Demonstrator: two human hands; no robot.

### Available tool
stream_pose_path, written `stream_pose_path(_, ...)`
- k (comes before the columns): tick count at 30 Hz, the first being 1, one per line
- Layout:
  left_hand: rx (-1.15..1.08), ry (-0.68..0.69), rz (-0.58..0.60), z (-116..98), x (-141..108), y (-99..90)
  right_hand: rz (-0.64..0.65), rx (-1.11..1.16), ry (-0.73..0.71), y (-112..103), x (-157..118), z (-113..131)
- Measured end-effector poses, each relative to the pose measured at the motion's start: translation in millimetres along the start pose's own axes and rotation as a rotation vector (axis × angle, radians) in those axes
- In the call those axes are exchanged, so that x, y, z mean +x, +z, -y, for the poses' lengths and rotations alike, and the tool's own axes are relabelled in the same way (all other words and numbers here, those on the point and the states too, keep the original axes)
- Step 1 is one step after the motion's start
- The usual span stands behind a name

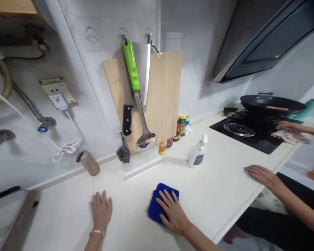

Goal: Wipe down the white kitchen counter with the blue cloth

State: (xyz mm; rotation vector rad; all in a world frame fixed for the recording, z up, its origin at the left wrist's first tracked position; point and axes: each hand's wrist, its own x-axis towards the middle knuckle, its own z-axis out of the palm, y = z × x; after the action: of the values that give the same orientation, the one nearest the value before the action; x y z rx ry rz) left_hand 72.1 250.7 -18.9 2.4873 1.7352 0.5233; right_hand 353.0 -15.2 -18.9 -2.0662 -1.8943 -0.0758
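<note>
My right hand (174, 214) lies flat with spread fingers on a folded blue cloth (157, 204) on the white counter (131, 223). To its left, my left hand (101, 211), with a bracelet at the wrist, rests on the bare counter surface, fingers apart and holding nothing. A white spray bottle (198, 153) with a dark label stands upright beyond the cloth, to the right. Near the wall, a brownish cup-like container (88, 163) is behind my left hand.
A wooden cutting board (162, 94), knife, cleaver and ladle hang on the wall. Jars (182, 123) stand beside the board. At right, another person's hand (263, 176) rests on the counter; their other holds a cloth (291, 136) at the stove (240, 130), near a wok (272, 104).
</note>
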Motion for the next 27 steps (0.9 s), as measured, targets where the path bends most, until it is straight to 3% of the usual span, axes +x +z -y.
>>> stream_pose_path(9, 0.048, 0.037, -0.076, -2, -5, 11.5, 0.082, -0.215, 0.382, 6, 92, -76)
stream_pose_path(14, 0.031, 0.052, -0.119, -9, -8, 5.9, 0.165, -0.304, 0.497, 5, 127, -87)
stream_pose_path(16, 0.025, 0.061, -0.128, -11, -9, 4.0, 0.160, -0.343, 0.533, 13, 129, -75)
stream_pose_path(19, 0.019, 0.070, -0.145, -11, -10, 3.7, 0.152, -0.382, 0.551, 34, 123, -38)
stream_pose_path(23, -0.010, 0.045, -0.134, -11, -11, 4.3, 0.210, -0.277, 0.334, 57, 125, 37)
stream_pose_path(27, -0.043, 0.008, -0.092, -11, -13, 1.2, 0.317, -0.080, 0.070, 57, 141, 114)
